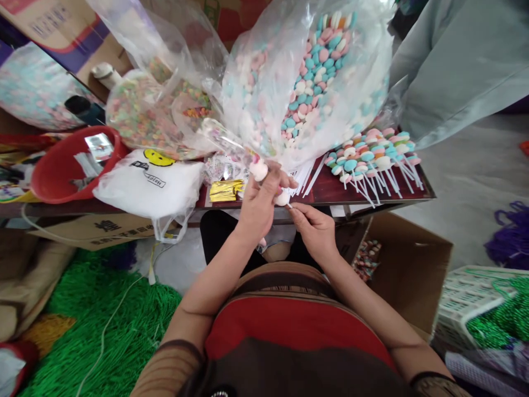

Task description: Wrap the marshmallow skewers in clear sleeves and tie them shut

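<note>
My left hand (262,201) is closed around a candy skewer. A pale pink candy piece (259,170) shows above its fingers and a white candy piece (282,197) below them; the part between is hidden. A clear printed wrapper (225,137) stretches up and left from the pink piece. My right hand (313,227) pinches the short white stick (290,206) that comes out under the white piece. Just behind the hands lie loose white sticks (306,177), and a bundle of gold twist ties (225,191) is left of them.
Finished candy skewers (374,154) are piled at the table's right end. Big clear bags of candy (318,82) stand along the back. On the left are a white plastic bag (151,182) and a red basin (61,165). An open cardboard box (413,270) sits below, right.
</note>
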The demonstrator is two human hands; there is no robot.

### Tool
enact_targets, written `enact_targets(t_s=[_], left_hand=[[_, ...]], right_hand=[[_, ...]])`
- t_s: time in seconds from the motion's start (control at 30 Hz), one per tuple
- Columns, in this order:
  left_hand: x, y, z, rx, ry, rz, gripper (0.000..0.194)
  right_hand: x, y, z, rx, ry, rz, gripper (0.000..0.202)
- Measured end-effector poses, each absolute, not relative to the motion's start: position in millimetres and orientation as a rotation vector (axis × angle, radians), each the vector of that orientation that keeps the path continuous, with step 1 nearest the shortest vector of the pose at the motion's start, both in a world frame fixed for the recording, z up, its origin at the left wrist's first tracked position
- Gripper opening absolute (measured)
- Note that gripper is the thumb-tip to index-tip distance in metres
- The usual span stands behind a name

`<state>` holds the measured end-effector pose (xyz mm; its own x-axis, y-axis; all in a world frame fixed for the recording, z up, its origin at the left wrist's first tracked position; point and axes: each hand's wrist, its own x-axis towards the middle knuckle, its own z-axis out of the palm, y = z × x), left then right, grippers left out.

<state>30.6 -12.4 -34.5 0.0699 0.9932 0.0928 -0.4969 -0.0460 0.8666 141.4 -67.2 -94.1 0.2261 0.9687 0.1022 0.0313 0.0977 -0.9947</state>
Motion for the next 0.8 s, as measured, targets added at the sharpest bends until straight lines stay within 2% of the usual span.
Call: enact_targets(t_s=[0.1, 0.23, 0.43, 0.57, 0.67, 0.8], left_hand=[[33, -20, -49, 0.915, 0.702, 1.293, 0.037], [18, -15, -45, 0.94, 0.68, 1.189, 0.053], [8, 1, -22, 0.852, 0.782, 1.35, 0.032], [19, -5, -34, 0.861, 0.812, 1.287, 0.03], [23, -14, -47, 0.866, 0.773, 1.206, 0.039], [10, -11, -45, 0.926, 0.629, 1.225, 0.064]], right_hand=[[140, -66, -92, -1.18, -1.083, 1.028, 0.027], [139, -63, -90, -1.094, -1.065, 1.243, 0.042], [143, -64, -84, -1.101, -1.187, 1.27, 0.044], [143, -68, -85, -1.158, -1.246, 1.176, 0.04], [139, -69, -87, -1.164, -1.211, 1.152, 0.039], [140, -68, -89, -1.13, -1.197, 1.221, 0.041]])
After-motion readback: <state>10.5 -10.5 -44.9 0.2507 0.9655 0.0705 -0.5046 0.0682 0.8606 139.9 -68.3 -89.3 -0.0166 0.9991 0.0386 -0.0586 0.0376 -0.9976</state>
